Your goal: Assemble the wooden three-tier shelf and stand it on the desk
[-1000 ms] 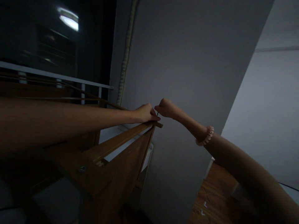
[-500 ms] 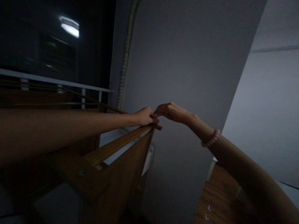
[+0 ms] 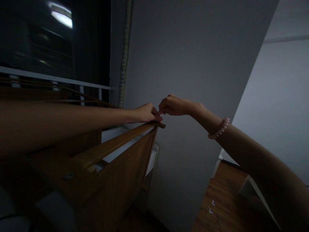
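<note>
Dim room, both arms stretched to the far end of a wooden frame. Left hand (image 3: pixel 146 113) resting on the top rail (image 3: pixel 113 145) at its far tip, fingers curled down onto the wood, thumb side toward the other hand. Right hand (image 3: pixel 172 105) meeting it from the right, fingertips pinched together just above the rail's end (image 3: pixel 161 125), touching or almost touching the left fingers. Something small probably nipped between the two hands, but too dark and too tiny to name; whether the pinch holds anything cannot be told. Beaded bracelet (image 3: pixel 219 129) on the right wrist.

Rail running from a bolted joint (image 3: pixel 68 176) near the camera, up and away to the grey wall (image 3: pixel 193 64). Wooden panel (image 3: pixel 125 174) hanging below it. Dark window (image 3: pixel 36 38) with a pale bar (image 3: pixel 55 79) at far left, wooden floor (image 3: pixel 224 199) low right.

Rail judged stiff, hard and fairly light for its length; smooth finish, so a little slippery. Best held from above at the tip, fingers wrapped over the edge. Thin end piece likely to flex if levered.
</note>
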`<state>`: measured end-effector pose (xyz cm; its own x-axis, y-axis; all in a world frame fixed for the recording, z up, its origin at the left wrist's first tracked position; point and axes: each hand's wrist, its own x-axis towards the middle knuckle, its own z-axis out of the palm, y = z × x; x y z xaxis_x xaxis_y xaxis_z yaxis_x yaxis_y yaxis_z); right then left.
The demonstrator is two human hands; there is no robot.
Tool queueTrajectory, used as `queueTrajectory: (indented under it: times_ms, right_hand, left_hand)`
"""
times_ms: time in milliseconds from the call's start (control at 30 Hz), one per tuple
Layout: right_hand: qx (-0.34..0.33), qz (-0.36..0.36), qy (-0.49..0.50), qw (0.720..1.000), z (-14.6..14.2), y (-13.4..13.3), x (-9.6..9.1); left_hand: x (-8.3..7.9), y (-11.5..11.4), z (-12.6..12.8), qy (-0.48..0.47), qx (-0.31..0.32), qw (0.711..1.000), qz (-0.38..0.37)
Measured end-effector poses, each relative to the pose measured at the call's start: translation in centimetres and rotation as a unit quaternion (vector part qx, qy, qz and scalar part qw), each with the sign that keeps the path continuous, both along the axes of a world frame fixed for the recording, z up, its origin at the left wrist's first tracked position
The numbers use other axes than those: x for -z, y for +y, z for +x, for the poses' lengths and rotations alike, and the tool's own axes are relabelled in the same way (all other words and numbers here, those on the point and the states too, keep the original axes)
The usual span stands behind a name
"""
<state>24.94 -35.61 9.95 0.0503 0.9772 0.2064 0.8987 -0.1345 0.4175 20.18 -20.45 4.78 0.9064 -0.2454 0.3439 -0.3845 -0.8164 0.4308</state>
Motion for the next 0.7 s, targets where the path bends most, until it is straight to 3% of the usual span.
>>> queueTrajectory:
  times_ms: [167,400,533,700]
  right_hand:
    - [0.109,-0.052,0.009,0.993,-1.5,1.6,-1.1]
    - [0.261,-0.067,0.115,0.956,-3.1,2.9,-1.7]
    - [0.291,-0.085,0.096,0.948,-3.7,2.7,-1.6]
    - [0.282,-0.021,0.044,0.958,-4.5,2.3,-1.2]
  left_hand:
    - [-0.5,0.1,-0.6,-0.012,-0.018,1.000,0.016]
    - [-0.9,0.2,-1.2,-0.016,-0.038,0.999,-0.015]
    - [-0.6,0.0,-1.2,-0.021,-0.018,1.000,-0.011]
    - [-0.4,0.3,-0.7,-0.030,0.001,1.000,0.001]
